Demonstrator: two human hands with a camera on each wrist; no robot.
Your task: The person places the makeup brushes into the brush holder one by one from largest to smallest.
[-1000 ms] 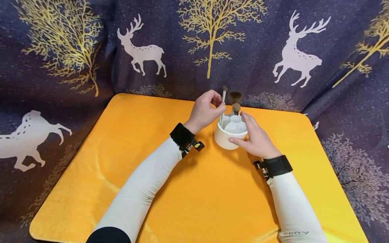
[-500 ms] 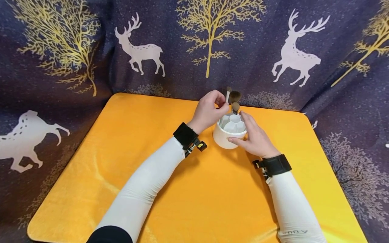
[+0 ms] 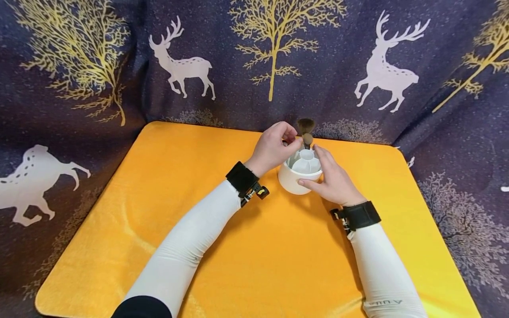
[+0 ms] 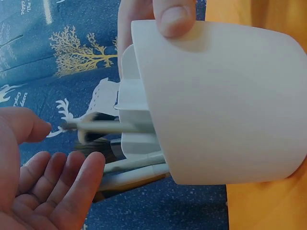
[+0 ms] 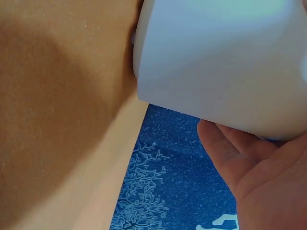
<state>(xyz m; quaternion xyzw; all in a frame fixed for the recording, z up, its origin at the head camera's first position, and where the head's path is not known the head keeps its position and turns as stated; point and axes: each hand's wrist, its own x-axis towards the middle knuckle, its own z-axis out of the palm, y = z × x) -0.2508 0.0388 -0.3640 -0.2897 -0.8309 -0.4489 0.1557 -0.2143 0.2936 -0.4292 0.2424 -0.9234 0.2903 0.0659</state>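
Note:
A white round makeup brush holder [image 3: 296, 182] with inner compartments stands near the table's back edge. My right hand [image 3: 338, 181] grips its right side, thumb in front and fingers behind. Beside the left rim is my left hand [image 3: 274, 150], fingers loosely bent and thumb apart from them. In the left wrist view a pale-handled makeup brush [image 4: 112, 126], slightly blurred, leans out of the holder just past the left fingertips, with nothing pinched between them. Several other brushes are in the holder, among them a large fluffy brush [image 3: 306, 125] and a smaller round-headed brush [image 3: 308, 140].
An orange cloth covers the table [image 3: 258, 256]. Right behind its back edge hangs a dark blue curtain [image 3: 238, 110] printed with deer and trees. Wrist cameras on black bands sit on both forearms.
My left hand has moved right over the holder, lowered the thin brush it was pinching into it and let go. My right hand keeps its grip on the holder.

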